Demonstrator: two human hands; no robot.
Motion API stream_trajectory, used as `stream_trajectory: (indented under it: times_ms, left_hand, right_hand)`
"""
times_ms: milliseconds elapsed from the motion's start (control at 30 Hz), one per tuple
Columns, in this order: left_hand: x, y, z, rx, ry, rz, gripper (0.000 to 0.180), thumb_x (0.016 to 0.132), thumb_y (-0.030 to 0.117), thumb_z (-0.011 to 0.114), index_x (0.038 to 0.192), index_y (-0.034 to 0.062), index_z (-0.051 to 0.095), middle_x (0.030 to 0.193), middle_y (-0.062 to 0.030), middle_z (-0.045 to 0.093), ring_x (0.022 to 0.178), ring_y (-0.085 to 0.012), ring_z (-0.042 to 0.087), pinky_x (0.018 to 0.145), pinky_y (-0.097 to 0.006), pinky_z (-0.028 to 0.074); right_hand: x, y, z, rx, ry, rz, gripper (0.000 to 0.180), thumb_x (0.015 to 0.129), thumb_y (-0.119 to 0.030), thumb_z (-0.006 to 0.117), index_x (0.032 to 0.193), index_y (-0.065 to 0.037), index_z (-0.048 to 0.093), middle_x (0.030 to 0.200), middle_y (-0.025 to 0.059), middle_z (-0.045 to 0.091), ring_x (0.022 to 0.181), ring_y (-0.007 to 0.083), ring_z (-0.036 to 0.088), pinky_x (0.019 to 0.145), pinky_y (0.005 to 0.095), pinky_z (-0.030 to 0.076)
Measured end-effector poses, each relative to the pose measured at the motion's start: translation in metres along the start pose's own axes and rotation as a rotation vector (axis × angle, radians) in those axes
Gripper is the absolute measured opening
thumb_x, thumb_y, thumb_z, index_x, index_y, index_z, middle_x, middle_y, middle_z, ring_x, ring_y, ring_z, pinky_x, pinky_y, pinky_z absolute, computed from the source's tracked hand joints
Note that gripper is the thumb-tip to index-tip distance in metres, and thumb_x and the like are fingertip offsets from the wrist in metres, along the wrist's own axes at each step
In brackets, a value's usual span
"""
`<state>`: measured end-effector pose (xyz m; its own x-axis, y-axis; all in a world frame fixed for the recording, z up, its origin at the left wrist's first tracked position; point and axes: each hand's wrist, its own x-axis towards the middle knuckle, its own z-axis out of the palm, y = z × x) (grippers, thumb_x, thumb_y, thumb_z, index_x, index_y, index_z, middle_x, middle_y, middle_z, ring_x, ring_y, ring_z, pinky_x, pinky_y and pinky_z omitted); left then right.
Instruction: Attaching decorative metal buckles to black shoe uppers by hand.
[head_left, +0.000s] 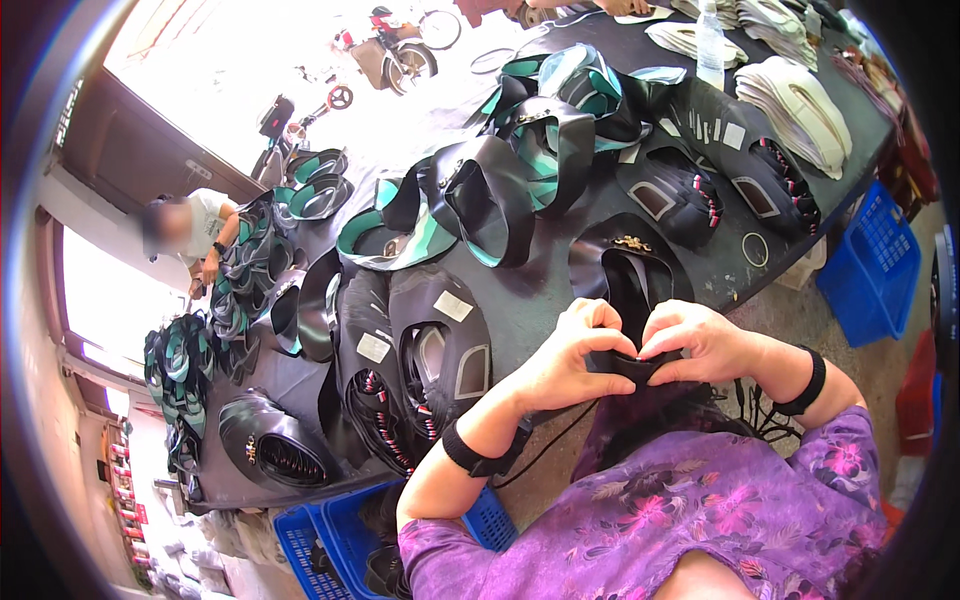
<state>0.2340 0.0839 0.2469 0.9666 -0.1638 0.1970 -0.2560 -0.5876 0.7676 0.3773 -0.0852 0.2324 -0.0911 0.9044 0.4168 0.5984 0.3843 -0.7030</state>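
Observation:
My left hand (575,355) and my right hand (705,345) meet at the near edge of the table, thumbs and fingertips pinched close together. Between them is the near edge of a black leather piece that looks like a shoe upper (592,250). It rests partly on the table and carries a gold ornament (632,243) at its far end. The fingers hide just what they pinch there. Just beyond it lie bundles of black uppers (665,195), with red and white ends showing inside.
More black uppers with teal lining (480,195) spread over the dark table (540,300). White stacked pieces (795,110) and a clear bottle (709,50) stand at far right. Blue crates (875,265) flank the table. Another person (205,225) handles pieces at far left.

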Motion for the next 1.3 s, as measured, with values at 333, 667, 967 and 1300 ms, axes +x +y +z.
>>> stream_trajectory:
  times_ms: [333,667,967,1300]
  left_hand:
    - [-0.0002,0.0001,0.0028,-0.156,0.048,-0.002,0.032,0.060,0.022,0.077,0.086,0.0113,0.061,0.087,-0.0033,0.043,0.090,-0.0217,0.038,0.086,-0.035,0.030]
    - [0.0001,-0.0037,0.0022,-0.183,0.020,-0.036,0.035,0.061,0.023,0.078,0.088,0.0094,0.060,0.095,-0.0047,0.042,0.096,-0.0195,0.039,0.089,-0.033,0.030]
    - [0.0022,-0.0039,0.0043,-0.232,0.019,-0.041,0.034,0.061,0.024,0.076,0.088,0.0123,0.058,0.087,-0.0027,0.039,0.091,-0.0206,0.036,0.087,-0.032,0.029]
    - [0.0037,-0.0038,0.0064,-0.433,0.002,-0.113,0.029,0.063,0.023,0.076,0.082,0.0082,0.059,0.092,-0.0036,0.039,0.094,-0.0175,0.036,0.088,-0.030,0.025]
  right_hand:
    - [-0.0009,-0.0056,-0.0010,-0.010,0.012,-0.004,0.028,0.069,-0.018,0.071,0.091,-0.007,0.060,0.085,0.0053,0.056,0.080,0.0245,0.053,0.072,0.0345,0.041]
    - [-0.0017,-0.0072,-0.0003,-0.053,0.029,0.013,0.027,0.070,-0.020,0.070,0.091,-0.007,0.058,0.088,0.0080,0.056,0.081,0.0271,0.052,0.073,0.0356,0.042]
    - [-0.0062,-0.0064,0.0022,-0.043,0.062,0.048,0.029,0.070,-0.021,0.070,0.093,-0.007,0.059,0.089,0.0085,0.055,0.082,0.0268,0.052,0.073,0.0350,0.042]
    - [-0.0065,-0.0088,0.0036,0.059,0.100,0.079,0.027,0.067,-0.019,0.072,0.089,-0.007,0.063,0.082,0.0060,0.058,0.077,0.0232,0.053,0.070,0.0325,0.042]
